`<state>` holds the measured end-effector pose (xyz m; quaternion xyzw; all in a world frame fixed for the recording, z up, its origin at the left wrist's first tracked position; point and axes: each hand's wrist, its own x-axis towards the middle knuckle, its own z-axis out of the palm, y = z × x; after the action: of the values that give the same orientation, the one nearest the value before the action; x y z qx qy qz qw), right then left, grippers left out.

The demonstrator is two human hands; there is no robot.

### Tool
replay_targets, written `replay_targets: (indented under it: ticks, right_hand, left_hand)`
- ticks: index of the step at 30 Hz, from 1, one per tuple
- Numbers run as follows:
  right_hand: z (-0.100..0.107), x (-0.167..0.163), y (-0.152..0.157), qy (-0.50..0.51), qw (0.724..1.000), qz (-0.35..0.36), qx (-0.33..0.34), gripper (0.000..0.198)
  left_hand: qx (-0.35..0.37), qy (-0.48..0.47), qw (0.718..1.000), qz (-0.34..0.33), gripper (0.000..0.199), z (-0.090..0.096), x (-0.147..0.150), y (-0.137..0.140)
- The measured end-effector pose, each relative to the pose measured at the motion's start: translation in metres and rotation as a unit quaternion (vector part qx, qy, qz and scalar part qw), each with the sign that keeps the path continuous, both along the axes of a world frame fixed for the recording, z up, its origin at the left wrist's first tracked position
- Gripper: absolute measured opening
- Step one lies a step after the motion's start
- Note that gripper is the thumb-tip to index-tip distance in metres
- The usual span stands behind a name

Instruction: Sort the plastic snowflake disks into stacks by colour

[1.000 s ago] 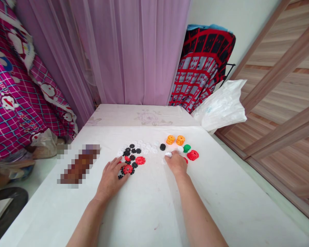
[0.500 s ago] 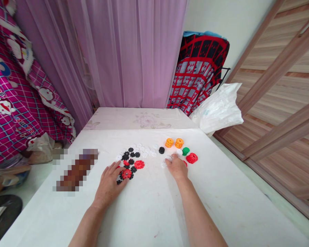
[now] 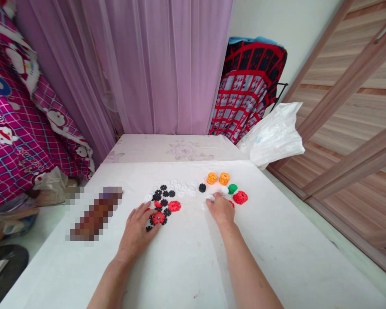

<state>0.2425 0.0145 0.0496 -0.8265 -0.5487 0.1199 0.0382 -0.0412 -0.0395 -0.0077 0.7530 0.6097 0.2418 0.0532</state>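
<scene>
My left hand (image 3: 138, 227) rests at the near left edge of a loose group of notched plastic discs, fingers spread, thumb and fingertips against the outer pieces. In that group lie black discs (image 3: 157, 195) and red discs (image 3: 174, 206). Behind them spread several white discs (image 3: 182, 188). My right hand (image 3: 221, 209) is closed in a pinch on white notched discs (image 3: 210, 198) at its fingertips. Just past it stand a white stack (image 3: 224, 190), a green stack (image 3: 232, 189) and a red stack (image 3: 240, 197). Another red piece is partly hidden behind this hand.
Two orange stacks (image 3: 224, 178) and a black stack (image 3: 202, 187) stand farther back on the white-covered table (image 3: 186, 266). A blurred-out object (image 3: 94, 214) lies at the left. A white plastic bag (image 3: 273, 137) hangs at the far right corner. Purple curtains (image 3: 167, 68) are behind.
My right hand has shifted very slightly, and the white discs at its fingertips look more gathered. My left hand stays at the red and black discs.
</scene>
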Motion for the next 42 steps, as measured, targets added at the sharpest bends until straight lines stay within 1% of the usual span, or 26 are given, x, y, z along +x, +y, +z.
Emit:
replay_targets:
  ticks: [4, 9, 12, 15, 20, 27, 30, 33, 35, 38, 40, 42]
  right_hand:
    - [0.000, 0.000, 0.001, 0.003, 1.000, 0.013, 0.004, 0.035]
    - [-0.002, -0.001, 0.003, 0.000, 1.000, 0.012, 0.005, 0.037]
    - [-0.003, -0.001, 0.005, -0.002, 1.000, 0.012, 0.005, 0.042]
    - [-0.004, 0.000, 0.006, -0.003, 1.000, 0.029, 0.006, 0.046]
    - [-0.005, 0.002, 0.006, -0.010, 0.998, 0.054, 0.001, 0.040]
    - [-0.004, 0.002, 0.008, -0.015, 0.999, 0.049, 0.000, 0.035]
    - [-0.001, 0.003, 0.005, -0.010, 0.999, 0.041, 0.004, 0.036]
    - [0.002, 0.013, -0.007, 0.002, 0.999, 0.021, 0.028, 0.036]
    - [0.002, 0.028, -0.020, 0.002, 0.999, -0.015, 0.051, 0.033]
    - [-0.003, 0.053, -0.040, -0.003, 0.992, -0.068, 0.108, 0.029]
    - [-0.008, 0.064, -0.048, -0.002, 0.987, -0.075, 0.143, 0.029]
    - [-0.012, 0.067, -0.050, -0.001, 0.986, -0.067, 0.154, 0.033]
  left_hand:
    - [0.000, -0.005, 1.000, -0.002, 0.033, -0.001, 0.000, 0.000]
    - [0.000, -0.007, 1.000, -0.002, 0.033, 0.000, 0.000, 0.000]
    - [0.001, -0.007, 1.000, 0.001, 0.033, -0.001, 0.000, 0.000]
    - [0.005, -0.010, 1.000, 0.003, 0.032, -0.002, 0.000, 0.001]
    - [0.007, -0.011, 1.000, -0.004, 0.033, -0.002, -0.002, 0.001]
    - [-0.004, -0.008, 1.000, 0.000, 0.034, 0.001, -0.001, 0.001]
    - [0.000, -0.009, 1.000, 0.000, 0.034, 0.000, -0.001, 0.002]
    - [0.003, -0.010, 1.000, 0.000, 0.034, -0.002, -0.001, 0.002]
    - [0.008, -0.011, 1.000, 0.002, 0.034, -0.003, -0.002, 0.002]
    - [0.013, -0.007, 1.000, 0.003, 0.033, -0.004, -0.002, 0.002]
    - [0.012, -0.002, 1.000, 0.002, 0.034, -0.004, -0.002, 0.002]
    - [0.009, 0.004, 1.000, 0.002, 0.035, -0.004, -0.003, 0.003]
